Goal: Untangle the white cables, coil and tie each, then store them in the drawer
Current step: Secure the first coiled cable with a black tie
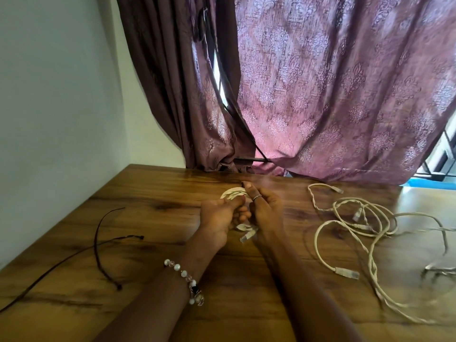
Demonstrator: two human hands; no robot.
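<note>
Coiled white cable (233, 193): mid-bench, gripped between left hand (217, 219) and right hand (265, 211), fingers curled round it. Tangled white cables (365, 223): bench (148, 193), right. Black ties (106, 245): left.

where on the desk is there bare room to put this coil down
Bare wood lies between the black ties and the left hand, and along the near edge under the forearms. The right side is crowded with tangled white cables.
</note>
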